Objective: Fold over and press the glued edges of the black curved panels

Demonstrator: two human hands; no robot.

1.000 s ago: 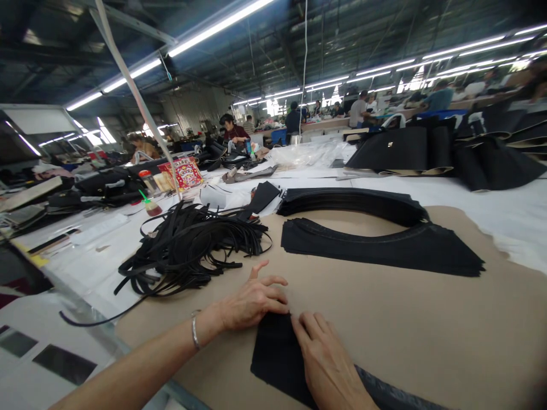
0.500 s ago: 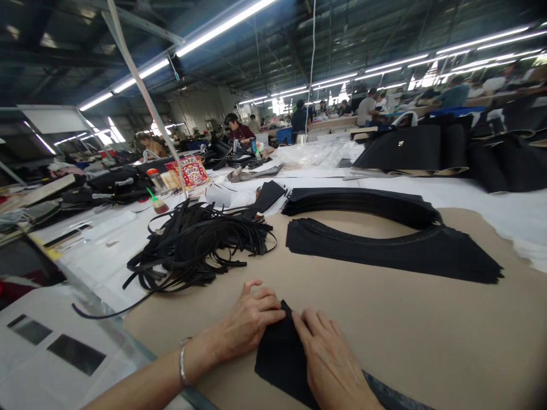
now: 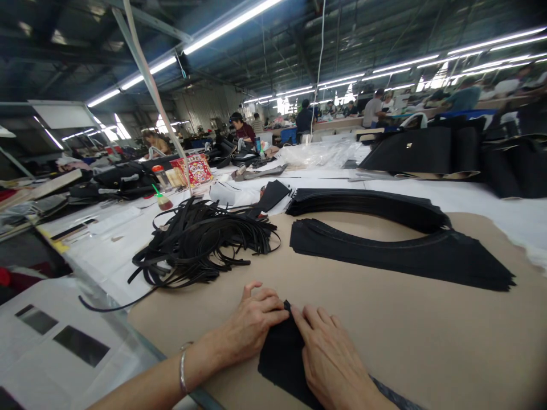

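Observation:
At the bottom centre, a black fabric piece point(image 3: 281, 359) lies on the tan board, with its narrow corner between my hands. My left hand point(image 3: 253, 319) comes in from the left wearing a silver bracelet point(image 3: 183, 370). Its fingers are bent and close on the fabric's upper left edge, with the index finger raised; the thumb is mostly hidden. My right hand point(image 3: 331, 347) rests over the right side of the same piece, fingers stretched out and pointing up toward the corner. Past my right wrist, a dark curved strip point(image 3: 395, 394) of the fabric shows.
Beyond my hands lie two stacks of curved black pieces, a nearer stack point(image 3: 397, 256) and a farther stack point(image 3: 367, 206). A heap of black strips point(image 3: 200, 242) sits on the left. Behind are a small bottle point(image 3: 162, 200), clear plastic sheeting point(image 3: 320, 154) and black bag parts point(image 3: 408, 151). Several people work farther back.
The view has shifted slightly, so the surroundings sit a little farther right. Both hands stay on the same black fabric corner, with hardly any movement.

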